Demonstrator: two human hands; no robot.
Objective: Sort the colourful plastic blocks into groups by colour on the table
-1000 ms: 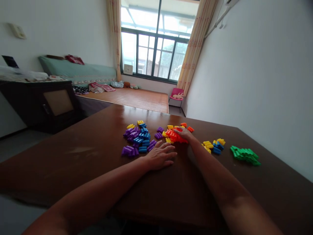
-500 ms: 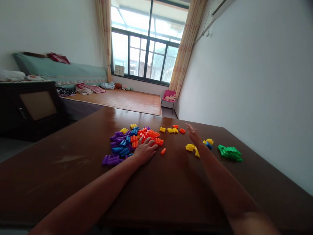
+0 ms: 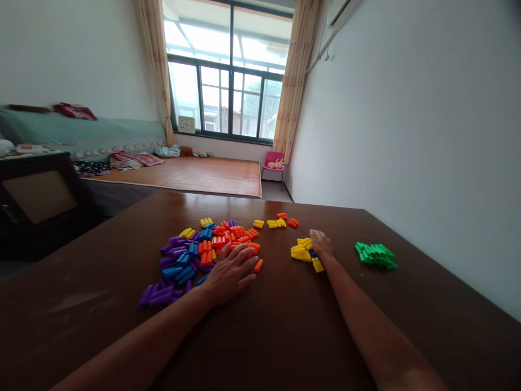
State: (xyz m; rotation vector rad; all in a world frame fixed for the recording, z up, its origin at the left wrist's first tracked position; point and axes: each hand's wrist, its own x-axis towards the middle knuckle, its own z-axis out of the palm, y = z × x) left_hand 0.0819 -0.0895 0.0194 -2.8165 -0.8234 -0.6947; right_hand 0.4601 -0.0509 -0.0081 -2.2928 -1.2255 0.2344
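My left hand lies palm down at the near right edge of a mixed pile, fingers spread over orange plastic toy pieces. Purple pieces and blue pieces fill the left of that pile. One loose orange piece rests by its fingertips. My right hand is low on the table, its side against a small group of yellow pieces. A blue piece shows between them. The fingers seem extended and close together, with nothing visibly gripped; their undersides are hidden.
A green heap of pieces sits at the right on the brown table. Farther back lie a few yellow pieces and orange pieces. Beyond the table are a bed, a pink chair and a dark cabinet.
My right hand has come down and nearer, and the yellow and blue pieces beside it are now bunched together further left. My left hand stays at the pile. The view has shifted slightly.
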